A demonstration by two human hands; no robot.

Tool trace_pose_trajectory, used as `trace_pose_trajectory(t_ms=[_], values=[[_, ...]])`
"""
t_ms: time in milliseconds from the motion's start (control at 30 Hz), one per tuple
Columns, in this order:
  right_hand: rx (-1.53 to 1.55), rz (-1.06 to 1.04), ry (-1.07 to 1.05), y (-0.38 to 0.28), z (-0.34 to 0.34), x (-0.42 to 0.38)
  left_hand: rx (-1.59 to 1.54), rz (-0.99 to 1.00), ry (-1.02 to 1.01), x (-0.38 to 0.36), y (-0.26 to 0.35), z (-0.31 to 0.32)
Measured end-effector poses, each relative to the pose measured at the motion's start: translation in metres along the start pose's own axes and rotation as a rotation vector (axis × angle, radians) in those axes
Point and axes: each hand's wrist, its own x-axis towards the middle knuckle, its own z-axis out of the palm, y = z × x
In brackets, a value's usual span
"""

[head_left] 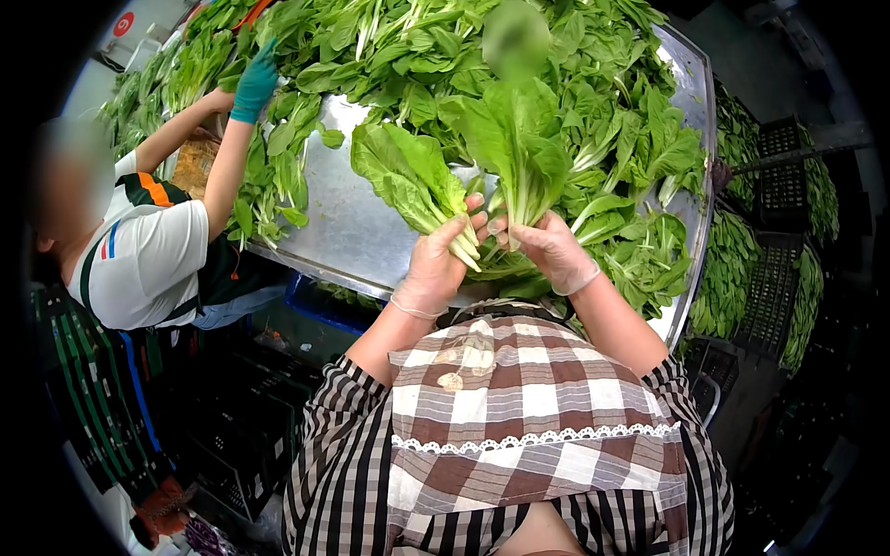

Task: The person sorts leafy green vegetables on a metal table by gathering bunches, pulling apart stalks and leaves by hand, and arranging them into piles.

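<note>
My left hand (439, 262), in a clear thin glove, is closed round the pale stems of a leafy green bunch (408, 176) that leans up to the left. Just right of it, my right hand (547, 248), gloved the same way, grips the white stem base of a second leafy bunch (521, 148) standing more upright. Both bunches are over the near part of the metal table (343, 222), their stem ends close together. A large pile of loose leafy greens (621, 120) lies behind and to the right of my hands.
At the left a co-worker (139, 250) with a teal glove (257, 83) reaches over more greens. Black crates (771, 287) with greens stand beyond the table's right edge. Dark crates (232, 435) are on the floor at lower left, near a blue crate (324, 304).
</note>
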Motion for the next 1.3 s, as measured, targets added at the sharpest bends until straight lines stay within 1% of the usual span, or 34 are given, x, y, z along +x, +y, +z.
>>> trace_pose_trajectory(t_ms=[100,200,300,400,467,500,567,700,800,900,967,1033,1100,1133,1200,1233,1300], values=[[-0.12,0.014,-0.01,-0.004,0.005,0.005,0.03,-0.014,0.004,0.0,-0.002,0.003],[-0.16,0.101,0.027,0.0,0.006,0.009,0.071,-0.019,0.005,0.003,-0.005,0.003],[-0.159,0.109,0.012,0.007,0.001,0.009,0.084,-0.056,0.035,0.01,-0.012,-0.01],[-0.101,0.025,0.143,0.022,-0.007,0.005,0.117,-0.088,0.094,0.011,-0.012,-0.013],[-0.132,0.037,0.109,0.02,-0.009,0.005,0.129,-0.107,0.108,0.011,-0.012,-0.013],[-0.145,0.043,0.091,0.017,-0.007,0.005,0.121,-0.101,0.082,0.01,-0.012,-0.011],[-0.202,0.0,0.129,0.013,0.003,0.004,0.104,-0.09,0.029,0.008,-0.013,-0.007],[-0.29,-0.057,0.181,0.026,0.013,0.009,0.134,-0.077,0.023,0.008,-0.018,-0.006],[-0.231,-0.011,0.165,0.026,0.014,0.011,0.182,-0.138,0.002,0.004,-0.013,-0.001],[-0.251,-0.041,0.172,0.028,0.011,0.011,0.289,-0.066,0.048,0.0,-0.012,0.008],[-0.228,-0.048,0.151,0.025,0.012,0.009,0.336,-0.038,0.025,0.007,-0.013,-0.005],[-0.214,-0.037,0.129,0.023,0.012,0.007,0.253,0.014,-0.001,0.004,-0.01,0.008],[-0.209,-0.008,0.103,0.023,0.012,0.006,0.262,0.041,0.046,0.007,-0.018,0.005],[-0.231,-0.035,0.105,0.025,0.011,0.008,0.267,0.054,0.069,0.009,-0.021,0.002],[-0.273,-0.09,0.108,0.031,0.011,0.011,0.258,0.016,0.039,0.012,-0.018,-0.006],[-0.241,-0.071,0.107,0.029,0.01,0.009,0.255,-0.005,0.024,0.012,-0.017,-0.008],[-0.179,-0.033,0.102,0.024,0.011,0.005,0.103,-0.058,0.016,0.008,-0.013,-0.003]])
